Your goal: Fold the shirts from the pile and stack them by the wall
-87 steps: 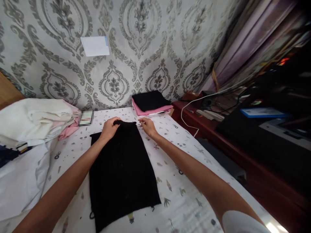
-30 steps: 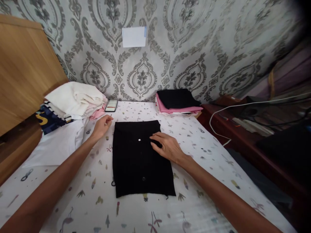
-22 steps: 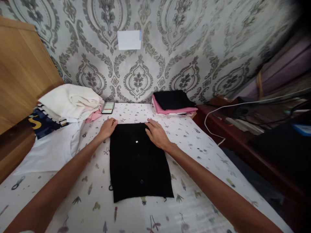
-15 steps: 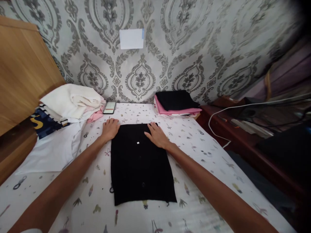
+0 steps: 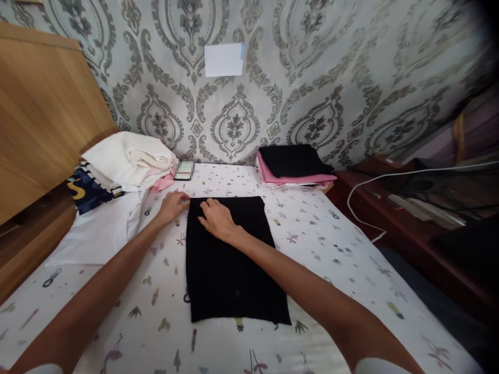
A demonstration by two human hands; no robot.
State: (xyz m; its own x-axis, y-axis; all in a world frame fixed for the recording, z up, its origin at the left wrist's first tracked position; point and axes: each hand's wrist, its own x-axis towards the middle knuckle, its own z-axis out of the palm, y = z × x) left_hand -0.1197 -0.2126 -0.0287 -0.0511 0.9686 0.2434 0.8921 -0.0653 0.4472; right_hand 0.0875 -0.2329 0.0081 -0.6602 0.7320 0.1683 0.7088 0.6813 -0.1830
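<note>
A black folded garment (image 5: 234, 259) lies flat on the patterned bedsheet, with a small round button faintly visible near its lower edge. At its upper left corner, my left hand (image 5: 174, 206) has thumb and forefinger pinched together on the fabric's edge. My right hand (image 5: 217, 218) rests on the upper part of the garment, palm down and fingers apart, a short way right of my left hand. The white tag seen earlier on the cloth is hidden now, apparently beneath my right hand.
Loose clothes (image 5: 130, 158) are heaped at the left beside a wooden board (image 5: 42, 124). A phone (image 5: 184, 170) lies by them. Folded clothes (image 5: 296, 161) are stacked near the wall. A white cable (image 5: 362, 221) hangs over dark red furniture (image 5: 413, 228) on the right.
My right hand has slid left across the garment from its upper right corner. My left hand has closed at the upper left corner. The view has shifted slightly left.
</note>
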